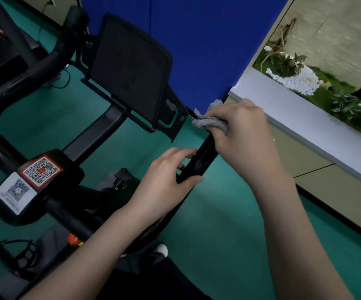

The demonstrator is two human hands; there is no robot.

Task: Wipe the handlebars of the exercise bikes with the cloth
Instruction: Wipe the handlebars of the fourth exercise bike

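Observation:
A black exercise bike fills the left and middle of the view. Its right handlebar [199, 163] runs up toward the wall. My right hand [242, 135] is closed around the far tip of that bar with a grey cloth [210, 120] bunched under the fingers. My left hand [166, 180] grips the same bar lower down, thumb on one side and fingers on the other. The left handlebar [45, 61] curves away at the upper left, untouched.
A black screen [129, 70] stands on the bike's stem, and QR-code stickers [38, 172] sit on the centre block. A pedal with a strap [15, 256] is at lower left. Beyond are a blue wall panel [197, 40], a white planter ledge [305, 118] and green floor.

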